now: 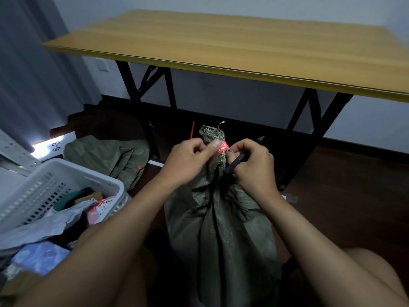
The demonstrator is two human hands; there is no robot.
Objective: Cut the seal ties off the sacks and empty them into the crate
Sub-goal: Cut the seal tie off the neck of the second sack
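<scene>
A green woven sack (218, 229) stands upright on the dark floor between the person's knees, near the middle of the view, its neck bunched tight and bound by a red seal tie (222, 147) just below the frayed top. The left hand (188, 159) pinches the neck at the tie, its grip closed with the thumb pressed against the red band. The right hand (252, 168) is curled round a dark cutting tool (235, 163), held just beside the tie on its right; whether the blade touches the band cannot be told. A loose red tie end (192, 130) sticks up left of the sack top. To the left, a white slotted crate (66, 173) holds parcels and mailer bags (44, 224). Beyond it another green sack (108, 156) lies slumped on the floor. Farther off stands a wooden table (232, 47) on black folding legs, with a grey curtain (28, 74) at far left
</scene>
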